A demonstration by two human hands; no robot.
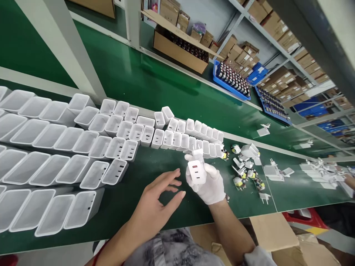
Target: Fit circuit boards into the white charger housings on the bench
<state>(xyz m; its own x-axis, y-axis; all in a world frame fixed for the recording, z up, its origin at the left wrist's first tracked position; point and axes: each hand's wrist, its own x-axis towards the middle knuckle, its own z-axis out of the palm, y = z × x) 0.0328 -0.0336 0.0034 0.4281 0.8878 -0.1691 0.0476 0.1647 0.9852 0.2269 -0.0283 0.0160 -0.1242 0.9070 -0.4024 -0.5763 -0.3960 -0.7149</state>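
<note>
My right hand (213, 188), in a white glove, grips a white USB charger (199, 176) above the bench. The charger's face, with one red port and two dark slots, is turned towards me, and plug pins stick up behind it. My bare left hand (155, 201) hovers just left of the charger, fingers apart and holding nothing. Rows of white plastic housings (77, 210) stand open-end up to the left and behind my hands; some show dark port slots inside. To the right lie loose circuit boards (240, 181) with yellow parts, among white plug pieces (273, 171).
The green bench (133, 199) runs left to right. On a ledge behind are a cardboard box (180, 50) and a blue tray (233, 83) of small parts. Cartons fill the shelves beyond. Someone's hand (350, 181) is at the far right by piled white pieces.
</note>
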